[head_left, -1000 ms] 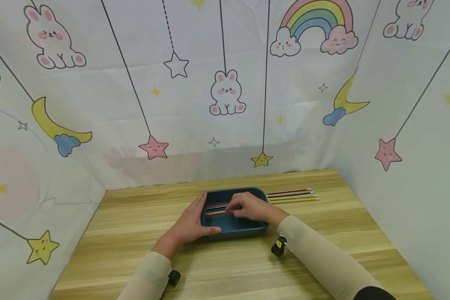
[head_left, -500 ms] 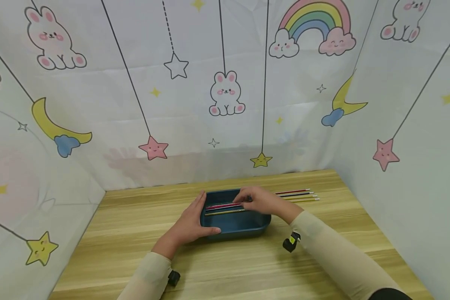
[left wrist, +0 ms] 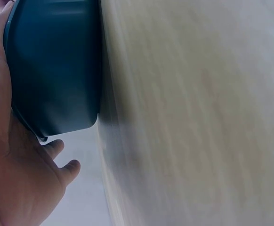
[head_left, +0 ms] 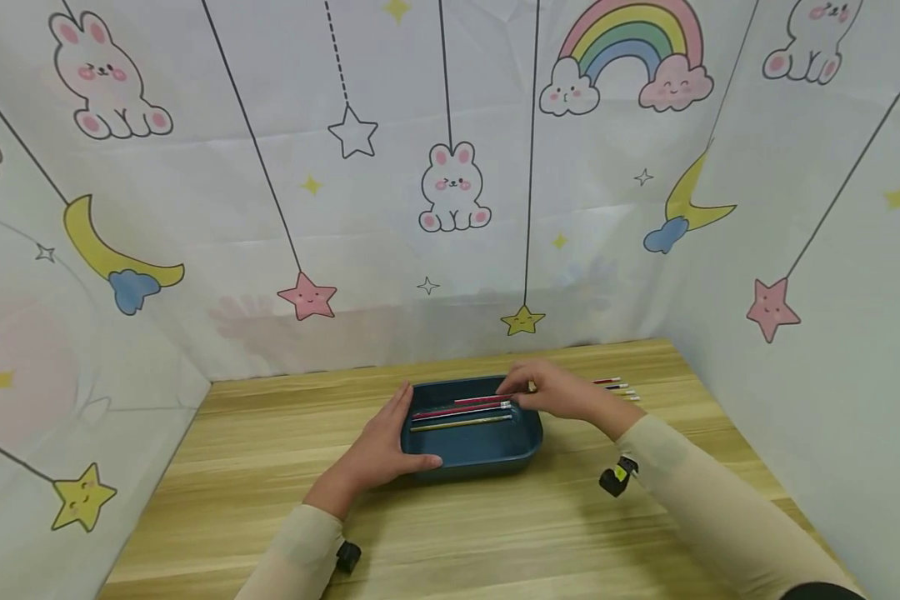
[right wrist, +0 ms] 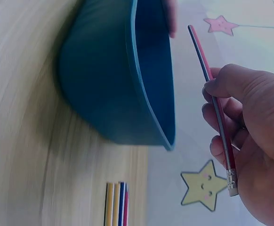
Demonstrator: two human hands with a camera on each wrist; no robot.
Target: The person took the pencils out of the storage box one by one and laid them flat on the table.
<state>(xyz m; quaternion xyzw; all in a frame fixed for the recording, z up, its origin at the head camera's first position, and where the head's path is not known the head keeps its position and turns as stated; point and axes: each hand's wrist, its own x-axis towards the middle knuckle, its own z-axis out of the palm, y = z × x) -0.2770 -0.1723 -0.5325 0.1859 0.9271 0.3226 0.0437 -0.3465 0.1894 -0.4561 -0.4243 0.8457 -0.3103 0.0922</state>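
My right hand (head_left: 558,392) is over the right end of a dark blue plastic bin (head_left: 468,472). Its thumb and fingers pinch a red-and-dark striped pencil (right wrist: 220,115), whose eraser end points back toward the palm in the right wrist view. Inside the bin lie a yellow pencil (head_left: 457,423) and at least one red pencil (head_left: 450,412) beside it. At the bin's left end my left hand (head_left: 375,446) rests with straight fingers along the rim and thumb on the front edge. The left wrist view shows the palm against the bin's rim (left wrist: 26,127).
Several pencils (head_left: 624,387) lie side by side on the wooden table (head_left: 450,542), right of the bin and partly hidden behind my right hand. A white cloth (head_left: 375,233) printed with rabbits and stars hangs behind the table and at both sides.
My right hand has moved right and up from the middle of the bin, pinching the red pencil. The pencils inside show more plainly. My left hand has stayed in place.
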